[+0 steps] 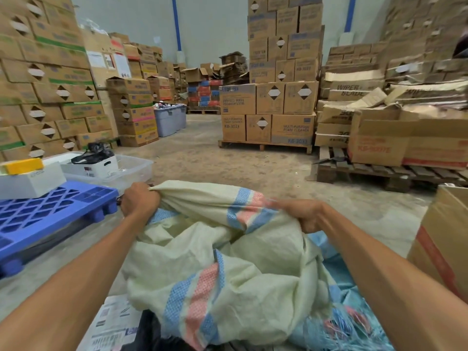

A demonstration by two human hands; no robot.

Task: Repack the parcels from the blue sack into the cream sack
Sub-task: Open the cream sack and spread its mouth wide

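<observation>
Both hands clamped on cream sack (pixel 228 249) rim: left hand (pixel 140 200), right hand (pixel 307 215). Blue sack (pixel 336 282) lies under-right, nearer right hand.

This is a warehouse or stockroom. Beyond the fingers (pixel 141 196) rise tall stacks of cardboard cartons (pixel 283 59) printed with product names, some on a wooden pallet (pixel 266 145), across a bare concrete floor (pixel 202 153). A blue plastic pallet (pixel 50 206) lies just left of them.

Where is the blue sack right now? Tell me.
In the head view the blue sack lies low on the right, mostly under the cream sack gripped by the left hand and right hand.
</observation>
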